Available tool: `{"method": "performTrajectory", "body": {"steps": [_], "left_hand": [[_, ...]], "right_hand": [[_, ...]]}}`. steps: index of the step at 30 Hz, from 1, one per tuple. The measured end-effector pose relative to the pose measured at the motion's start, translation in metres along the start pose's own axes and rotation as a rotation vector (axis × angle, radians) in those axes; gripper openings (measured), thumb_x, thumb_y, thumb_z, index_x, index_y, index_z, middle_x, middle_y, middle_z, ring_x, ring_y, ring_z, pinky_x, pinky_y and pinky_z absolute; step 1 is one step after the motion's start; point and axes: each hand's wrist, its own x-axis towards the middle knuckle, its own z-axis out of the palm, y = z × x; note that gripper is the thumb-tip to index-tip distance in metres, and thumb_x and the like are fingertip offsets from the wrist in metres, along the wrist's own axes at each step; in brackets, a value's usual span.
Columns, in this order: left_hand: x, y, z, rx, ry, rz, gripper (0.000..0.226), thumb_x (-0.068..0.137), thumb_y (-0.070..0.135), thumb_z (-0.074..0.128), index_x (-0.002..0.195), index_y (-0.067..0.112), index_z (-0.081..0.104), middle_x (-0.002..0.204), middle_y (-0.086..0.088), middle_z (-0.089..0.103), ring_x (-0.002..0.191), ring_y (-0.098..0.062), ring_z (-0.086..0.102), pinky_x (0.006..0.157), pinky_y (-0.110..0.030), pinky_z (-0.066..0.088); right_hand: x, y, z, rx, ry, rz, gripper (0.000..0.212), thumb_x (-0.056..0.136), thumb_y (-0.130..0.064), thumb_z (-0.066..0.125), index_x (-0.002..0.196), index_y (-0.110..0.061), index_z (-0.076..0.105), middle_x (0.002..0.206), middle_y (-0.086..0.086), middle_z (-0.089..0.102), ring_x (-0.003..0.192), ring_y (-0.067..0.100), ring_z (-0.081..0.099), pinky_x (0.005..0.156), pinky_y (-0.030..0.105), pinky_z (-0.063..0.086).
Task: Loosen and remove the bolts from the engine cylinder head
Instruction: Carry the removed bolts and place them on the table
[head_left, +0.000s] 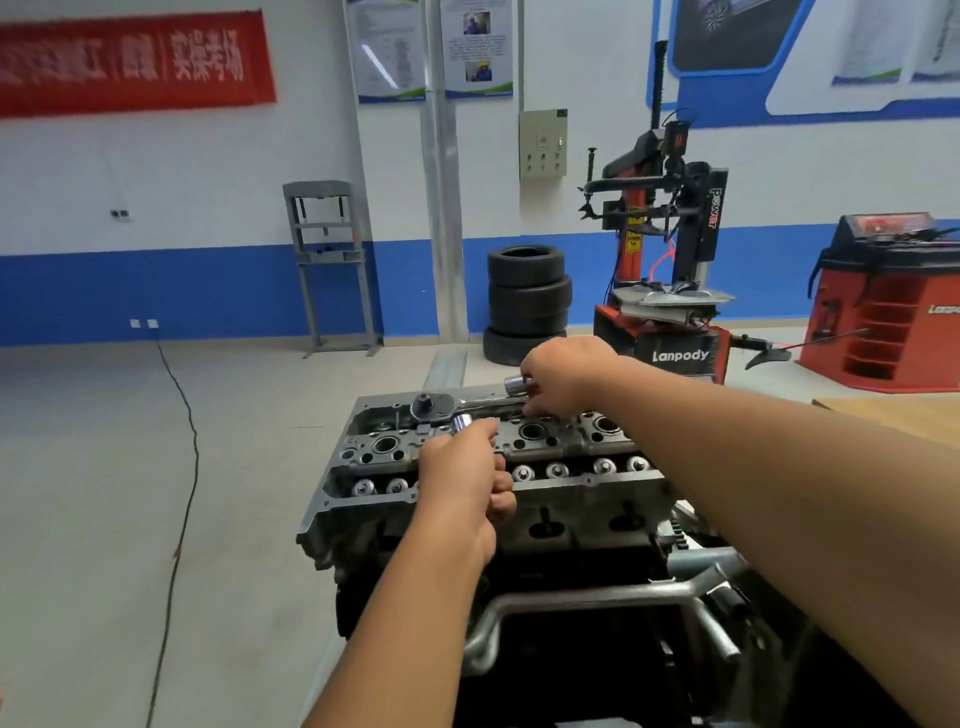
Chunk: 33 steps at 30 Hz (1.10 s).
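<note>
The grey engine cylinder head (571, 493) sits on a stand in front of me, its top open with round holes and shiny valve tops. A chrome ratchet wrench (434, 405) lies across the head's far side, its handle running right. My left hand (462, 483) grips a shiny socket extension (461, 422) standing up from the head near its middle. My right hand (561, 376) reaches over the far edge and pinches a small chrome socket (514, 384) above the ratchet handle. Bolts in the head are hidden by my hands.
A metal stand frame with bent tubes (597, 603) holds the engine below. Behind stand stacked tyres (527, 301), a red tyre changer (660, 270), a red wheel balancer (883, 301) and a grey press frame (332, 265). A black cable (182, 467) runs along the floor at left.
</note>
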Motion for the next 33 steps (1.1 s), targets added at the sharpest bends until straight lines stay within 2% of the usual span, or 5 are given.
{"method": "performTrajectory", "body": {"steps": [5, 11, 19, 23, 33], "left_hand": [[0.005, -0.002, 0.027, -0.006, 0.085, 0.127, 0.019, 0.108, 0.020, 0.052, 0.098, 0.005, 0.055, 0.078, -0.012, 0.065, 0.044, -0.012, 0.057, 0.039, -0.024, 0.046], [-0.008, -0.008, 0.108, -0.165, -0.065, 0.167, 0.041, 0.113, 0.032, 0.045, 0.138, 0.001, 0.052, 0.129, -0.026, 0.066, 0.112, -0.035, 0.073, 0.088, -0.044, 0.063], [-0.122, -0.109, 0.298, 0.038, -0.516, 0.085, 0.004, 0.097, -0.001, 0.063, 0.099, 0.002, 0.065, 0.080, -0.017, 0.070, 0.060, -0.023, 0.069, 0.055, -0.032, 0.058], [-0.201, -0.200, 0.372, 0.346, -0.802, -0.020, 0.016, 0.087, -0.015, 0.062, 0.082, 0.000, 0.061, 0.059, -0.015, 0.061, 0.043, -0.021, 0.061, 0.043, -0.027, 0.049], [-0.361, -0.389, 0.500, 1.010, -1.205, 0.238, 0.014, 0.085, 0.006, 0.073, 0.074, 0.011, 0.066, 0.072, -0.010, 0.066, 0.073, -0.028, 0.067, 0.062, -0.034, 0.050]], "right_hand": [[-0.021, 0.015, -0.005, -0.168, 0.231, -0.051, 0.023, 0.096, -0.041, 0.062, 0.099, -0.019, 0.068, 0.091, -0.001, 0.063, 0.073, 0.024, 0.061, 0.050, 0.031, 0.031], [-0.118, 0.083, -0.020, 0.170, 0.241, 0.215, 0.030, 0.097, -0.054, 0.060, 0.085, -0.028, 0.053, 0.087, -0.004, 0.056, 0.078, 0.022, 0.059, 0.063, 0.038, 0.048], [-0.348, 0.148, 0.020, 0.955, 0.339, 0.645, 0.017, 0.094, -0.027, 0.061, 0.081, -0.016, 0.065, 0.081, 0.003, 0.068, 0.078, 0.024, 0.063, 0.070, 0.042, 0.052], [-0.476, 0.187, 0.056, 1.430, 0.572, 1.131, 0.020, 0.095, -0.028, 0.059, 0.077, -0.020, 0.061, 0.064, 0.001, 0.052, 0.050, 0.017, 0.045, 0.047, 0.029, 0.037], [-0.698, 0.282, 0.104, 1.477, 1.226, 1.794, 0.012, 0.092, -0.003, 0.059, 0.092, -0.001, 0.070, 0.065, 0.010, 0.068, 0.056, 0.021, 0.059, 0.053, 0.032, 0.045]]}}
